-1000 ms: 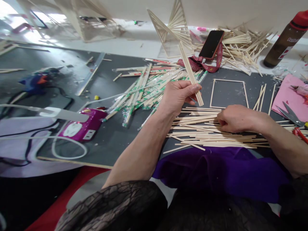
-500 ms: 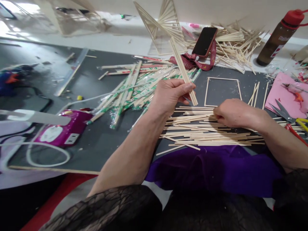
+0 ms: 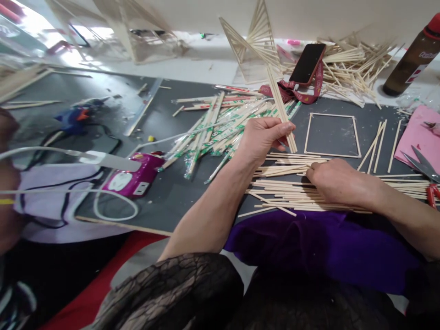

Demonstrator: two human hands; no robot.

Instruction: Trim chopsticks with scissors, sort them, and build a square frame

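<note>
Left hand [image 3: 263, 137] grips sticks [image 3: 282, 110] above board edge [image 3: 123, 224]

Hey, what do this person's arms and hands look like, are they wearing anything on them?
Both hands, the left hand and the right hand, are bare, with no gloves, rings or watch in view. The forearms are bare too. A black lacy sleeve with a web-like pattern covers the left upper arm; dark fabric shows at the right elbow.
</note>
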